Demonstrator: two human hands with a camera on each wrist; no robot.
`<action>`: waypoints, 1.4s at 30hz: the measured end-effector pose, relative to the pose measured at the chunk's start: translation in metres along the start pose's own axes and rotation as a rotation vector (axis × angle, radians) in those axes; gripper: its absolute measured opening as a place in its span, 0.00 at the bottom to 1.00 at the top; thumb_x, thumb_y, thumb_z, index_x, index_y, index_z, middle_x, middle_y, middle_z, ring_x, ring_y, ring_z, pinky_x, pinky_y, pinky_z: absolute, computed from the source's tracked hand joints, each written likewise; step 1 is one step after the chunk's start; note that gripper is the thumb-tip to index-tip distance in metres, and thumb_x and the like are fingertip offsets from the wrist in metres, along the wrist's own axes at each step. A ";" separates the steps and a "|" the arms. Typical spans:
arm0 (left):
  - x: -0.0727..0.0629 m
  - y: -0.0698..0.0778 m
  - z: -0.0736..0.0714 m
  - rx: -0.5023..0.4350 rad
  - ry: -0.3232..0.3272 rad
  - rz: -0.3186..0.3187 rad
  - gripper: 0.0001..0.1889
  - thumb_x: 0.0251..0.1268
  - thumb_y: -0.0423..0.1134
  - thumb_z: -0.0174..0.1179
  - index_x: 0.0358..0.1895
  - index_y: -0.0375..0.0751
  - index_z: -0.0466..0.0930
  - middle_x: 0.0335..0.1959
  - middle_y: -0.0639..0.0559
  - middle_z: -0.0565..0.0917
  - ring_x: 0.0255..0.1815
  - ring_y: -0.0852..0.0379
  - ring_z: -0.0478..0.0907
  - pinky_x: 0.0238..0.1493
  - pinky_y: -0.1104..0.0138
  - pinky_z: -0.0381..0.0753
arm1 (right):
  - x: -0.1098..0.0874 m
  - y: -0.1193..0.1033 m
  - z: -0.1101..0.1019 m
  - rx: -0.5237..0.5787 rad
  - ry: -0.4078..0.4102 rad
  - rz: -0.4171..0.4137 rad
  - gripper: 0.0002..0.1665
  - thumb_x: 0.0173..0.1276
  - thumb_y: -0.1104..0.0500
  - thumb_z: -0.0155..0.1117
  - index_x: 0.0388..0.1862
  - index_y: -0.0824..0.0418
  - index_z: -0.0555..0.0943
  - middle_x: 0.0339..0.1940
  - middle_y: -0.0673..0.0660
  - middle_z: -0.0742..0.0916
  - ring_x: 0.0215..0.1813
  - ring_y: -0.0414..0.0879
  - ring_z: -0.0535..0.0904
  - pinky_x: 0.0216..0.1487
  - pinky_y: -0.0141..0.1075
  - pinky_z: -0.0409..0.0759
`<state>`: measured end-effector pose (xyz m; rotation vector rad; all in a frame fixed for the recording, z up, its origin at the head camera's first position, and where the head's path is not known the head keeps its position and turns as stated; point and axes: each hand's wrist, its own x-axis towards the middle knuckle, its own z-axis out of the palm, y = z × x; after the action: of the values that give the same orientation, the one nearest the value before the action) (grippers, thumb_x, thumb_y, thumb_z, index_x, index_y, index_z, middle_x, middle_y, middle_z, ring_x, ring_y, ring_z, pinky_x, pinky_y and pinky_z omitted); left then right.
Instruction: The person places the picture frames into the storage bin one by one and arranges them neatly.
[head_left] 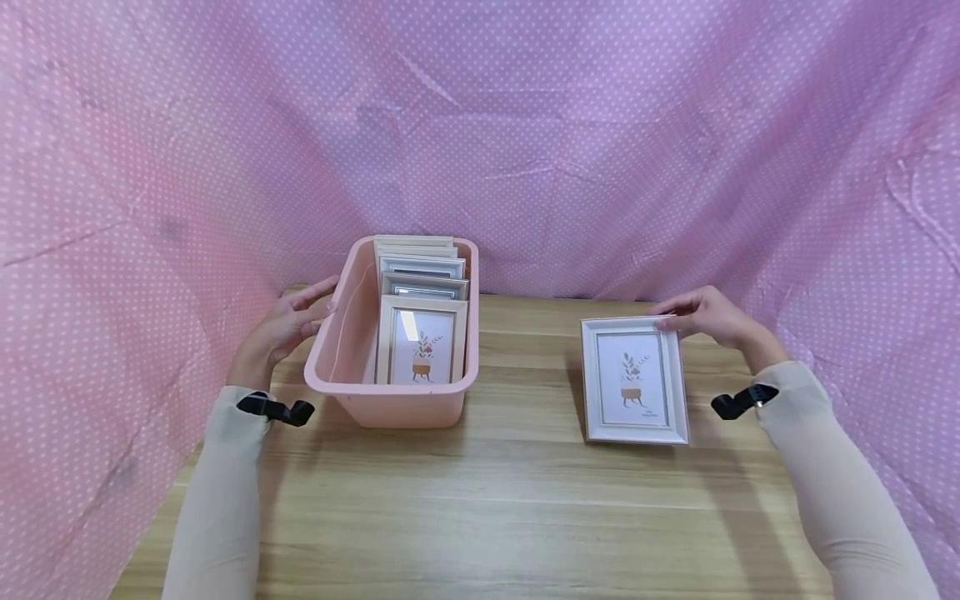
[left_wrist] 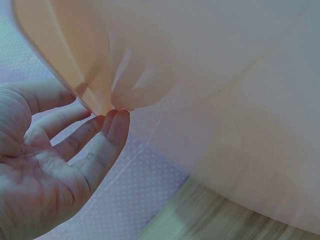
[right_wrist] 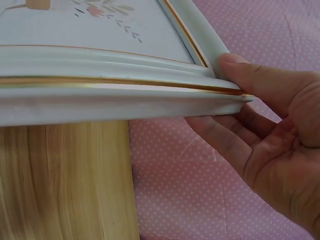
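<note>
My right hand (head_left: 712, 315) pinches a white picture frame (head_left: 590, 379) at its top right corner. In the right wrist view, the thumb (right_wrist: 240, 65) lies on the front and the other fingers are behind. Behind the glass, the print (head_left: 632, 367) shows a plant in a brown pot on legs. The frame leans back; whether its lower edge touches the table cannot be told. At the left side of a pink plastic bin (head_left: 397, 408), my left hand (head_left: 288, 323) touches the outer wall below the rim with outstretched fingers (left_wrist: 117, 127). Several similar frames (head_left: 384, 333) stand in the bin, in a row along its right side.
Bin and held frame are over a wooden table (head_left: 525, 500), with bare wood between them. Pink dotted cloth (head_left: 525, 150) hangs behind and at both sides. A black strap (head_left: 273, 408) is round each wrist. Inside the bin, a gap runs along the left wall.
</note>
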<state>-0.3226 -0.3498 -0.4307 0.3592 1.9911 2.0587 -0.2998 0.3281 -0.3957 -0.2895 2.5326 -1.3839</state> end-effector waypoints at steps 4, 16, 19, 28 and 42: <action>0.000 0.000 0.000 -0.009 0.000 0.005 0.35 0.79 0.29 0.52 0.81 0.31 0.46 0.84 0.34 0.44 0.56 0.73 0.80 0.51 0.77 0.85 | 0.001 -0.003 0.002 0.034 0.010 -0.031 0.25 0.67 0.66 0.71 0.58 0.80 0.79 0.36 0.51 0.93 0.36 0.42 0.89 0.41 0.39 0.91; -0.001 0.004 0.000 0.004 0.013 -0.004 0.35 0.78 0.29 0.52 0.81 0.32 0.46 0.84 0.34 0.44 0.55 0.74 0.79 0.50 0.76 0.86 | 0.005 -0.008 0.009 0.090 0.028 -0.103 0.22 0.68 0.66 0.70 0.57 0.78 0.81 0.38 0.52 0.93 0.37 0.42 0.90 0.40 0.40 0.91; 0.000 0.004 0.000 0.014 0.018 -0.010 0.35 0.78 0.29 0.52 0.81 0.33 0.47 0.84 0.35 0.45 0.54 0.74 0.80 0.49 0.76 0.86 | 0.005 -0.009 0.010 0.090 0.041 -0.102 0.22 0.68 0.66 0.71 0.57 0.78 0.81 0.37 0.51 0.93 0.36 0.42 0.90 0.40 0.40 0.91; 0.005 0.004 -0.002 -0.027 0.008 0.031 0.34 0.78 0.29 0.51 0.81 0.30 0.47 0.82 0.35 0.52 0.52 0.70 0.82 0.49 0.74 0.87 | 0.005 -0.013 0.008 0.115 0.099 -0.118 0.17 0.68 0.67 0.70 0.54 0.73 0.85 0.36 0.46 0.93 0.37 0.39 0.89 0.39 0.38 0.91; 0.000 -0.002 0.000 -0.028 0.013 0.013 0.34 0.79 0.29 0.51 0.81 0.31 0.47 0.80 0.38 0.54 0.53 0.71 0.82 0.49 0.73 0.88 | 0.008 -0.012 0.019 0.228 0.146 -0.150 0.17 0.66 0.71 0.70 0.53 0.75 0.84 0.34 0.47 0.93 0.35 0.40 0.89 0.38 0.36 0.91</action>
<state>-0.3224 -0.3502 -0.4331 0.3546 1.9700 2.0998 -0.3012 0.3044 -0.3963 -0.3533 2.4761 -1.7946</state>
